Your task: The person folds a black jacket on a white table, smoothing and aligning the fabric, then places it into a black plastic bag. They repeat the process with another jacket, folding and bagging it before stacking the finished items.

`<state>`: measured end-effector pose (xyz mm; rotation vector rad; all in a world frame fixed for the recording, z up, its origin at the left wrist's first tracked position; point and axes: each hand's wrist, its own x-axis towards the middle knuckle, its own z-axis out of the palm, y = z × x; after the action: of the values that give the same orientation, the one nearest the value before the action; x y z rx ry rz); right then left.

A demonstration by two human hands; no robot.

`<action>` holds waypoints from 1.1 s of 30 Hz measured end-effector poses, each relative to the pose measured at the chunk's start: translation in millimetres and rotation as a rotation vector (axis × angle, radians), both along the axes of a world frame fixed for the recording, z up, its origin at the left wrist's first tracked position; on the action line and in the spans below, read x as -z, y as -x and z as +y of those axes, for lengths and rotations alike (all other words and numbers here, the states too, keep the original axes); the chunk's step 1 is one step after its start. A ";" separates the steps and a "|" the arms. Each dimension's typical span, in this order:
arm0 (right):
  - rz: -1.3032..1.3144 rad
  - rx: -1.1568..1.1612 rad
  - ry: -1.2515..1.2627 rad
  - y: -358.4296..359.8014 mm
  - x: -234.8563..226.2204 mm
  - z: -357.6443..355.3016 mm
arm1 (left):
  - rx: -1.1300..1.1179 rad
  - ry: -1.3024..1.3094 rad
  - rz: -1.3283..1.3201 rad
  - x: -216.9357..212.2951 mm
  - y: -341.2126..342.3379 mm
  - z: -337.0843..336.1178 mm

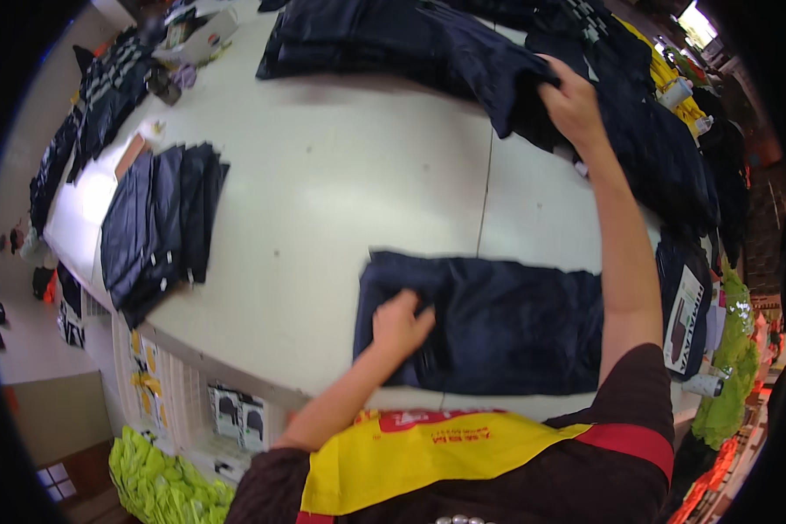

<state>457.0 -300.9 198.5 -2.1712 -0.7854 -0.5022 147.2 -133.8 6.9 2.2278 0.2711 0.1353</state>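
Note:
A folded navy garment point(515, 327) lies flat on the white table just in front of me. My left hand point(400, 325) is on its left part, fingers curled into the cloth at a fold; the fingertips are partly hidden. Out at the far right, my right hand point(572, 100) is closed on the edge of another dark navy garment point(489, 74), which is lifted at an angle over the table. Beside and behind that one lies a stack of folded dark garments point(349, 39).
The white table point(323, 201) has a seam across it. At left stands a fanned stack of dark garments point(162, 218); a white box point(203, 39) is beyond it. More dark clothing point(651, 140) heaps along the right. Bright green bundles point(162, 480) sit below the table's left edge.

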 end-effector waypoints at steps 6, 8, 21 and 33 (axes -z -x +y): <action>-0.047 -0.363 0.189 187.6 25.8 -60.9 | -0.119 -0.408 -0.002 10.0 9.0 13.3; 0.144 -0.584 0.183 233.9 50.5 -70.0 | 0.106 -0.452 0.082 15.0 16.6 18.1; 0.411 -0.586 0.349 276.3 157.4 -103.6 | 0.424 -0.226 0.122 -106.8 113.4 7.0; 0.431 0.936 0.125 269.2 175.1 -310.3 | 0.505 -0.890 -0.273 -14.7 20.6 -3.6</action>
<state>187.8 -611.2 23.3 -2.5511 0.4882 -0.3990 126.6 -137.4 21.5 3.0192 -0.6224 0.3258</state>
